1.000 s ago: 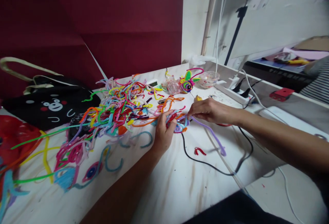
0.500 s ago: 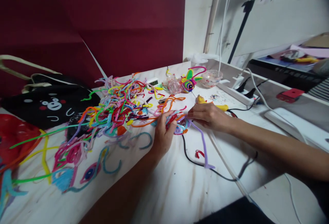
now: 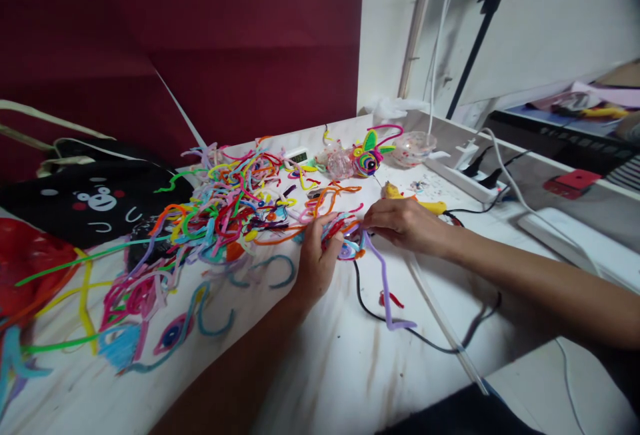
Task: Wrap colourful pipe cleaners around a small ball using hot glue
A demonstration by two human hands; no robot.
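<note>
The long lilac fuzzy pipe cleaner (image 3: 383, 282) has swung inward; its free end now lies below the right hand (image 3: 406, 223), whose fingertips pinch its upper end. The left hand (image 3: 320, 256) clamps the small multicoloured pipe-cleaner coil (image 3: 347, 246) beside it. Judged light, pliable wire: grip near the coil.

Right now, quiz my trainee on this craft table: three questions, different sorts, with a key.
1. True or false: the right hand pinches the long purple fuzzy pipe cleaner.
2. What does the left hand grip? A) small multicoloured pipe-cleaner coil B) metal scissors C) paint brush
3. What colour is the small fuzzy scrap beside the thin black cable?
Key: 1 true; 2 A; 3 red.
</note>
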